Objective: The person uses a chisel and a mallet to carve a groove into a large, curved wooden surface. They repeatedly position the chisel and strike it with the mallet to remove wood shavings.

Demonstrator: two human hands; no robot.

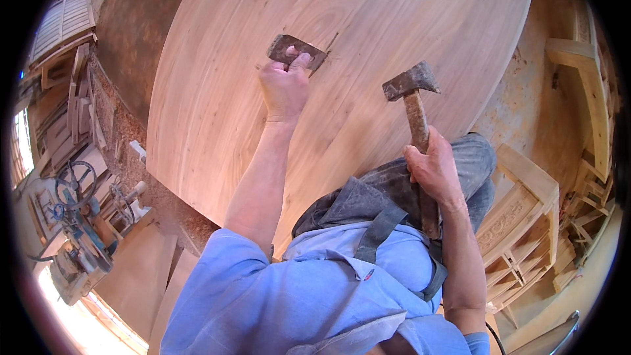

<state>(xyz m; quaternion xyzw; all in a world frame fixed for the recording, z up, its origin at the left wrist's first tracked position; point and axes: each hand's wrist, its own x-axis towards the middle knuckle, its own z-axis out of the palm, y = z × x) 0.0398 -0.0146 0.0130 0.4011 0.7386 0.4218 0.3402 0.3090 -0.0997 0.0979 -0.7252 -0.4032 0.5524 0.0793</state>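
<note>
Over the surface point(217, 98), our left hand point(284, 89) pinched the plate point(280, 46); by the surface's near edge, our right hand point(434, 167) clasped the hammer point(413, 95), likely head-heavy, best held by its handle point(419, 126).

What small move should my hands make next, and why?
I'd probably steady the dark, flat rectangular plate in the left hand first. Its right end sits by a thin dark line in the pale wooden panel, while the dark-headed hammer with a worn wooden handle, in the right hand, is off to the side, apart from the plate.
</note>
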